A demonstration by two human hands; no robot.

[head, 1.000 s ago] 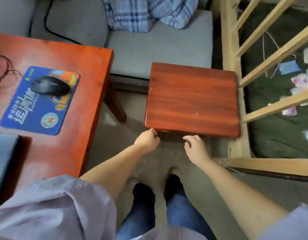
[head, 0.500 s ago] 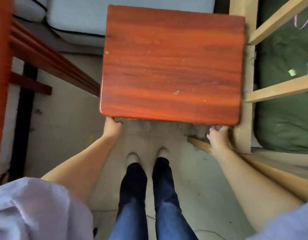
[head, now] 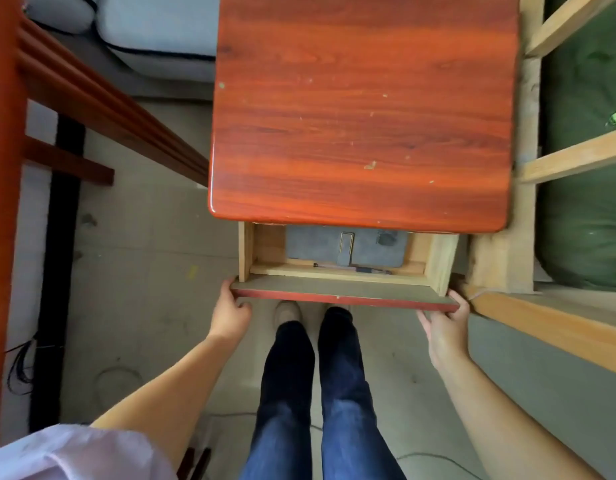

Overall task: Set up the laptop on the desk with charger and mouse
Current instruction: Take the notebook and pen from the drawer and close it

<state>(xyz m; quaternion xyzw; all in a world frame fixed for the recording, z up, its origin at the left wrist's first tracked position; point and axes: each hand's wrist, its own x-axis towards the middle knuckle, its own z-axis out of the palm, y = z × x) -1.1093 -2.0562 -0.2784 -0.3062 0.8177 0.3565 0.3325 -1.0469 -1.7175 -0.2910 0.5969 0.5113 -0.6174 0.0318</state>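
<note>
Both hands, left hand (head: 230, 311) and right hand (head: 443, 323), grip the drawer (head: 337, 295) front, fingers curled under it. Drawer partly open, showing a grey case (head: 348, 249) and pen (head: 368, 270). No laptop, charger or mouse visible; setup seems barely begun.

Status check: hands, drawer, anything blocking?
Left hand and right hand grip the red-edged wooden drawer front. Drawer part open: grey flat case, pen inside. No laptop or charger seen.
</note>
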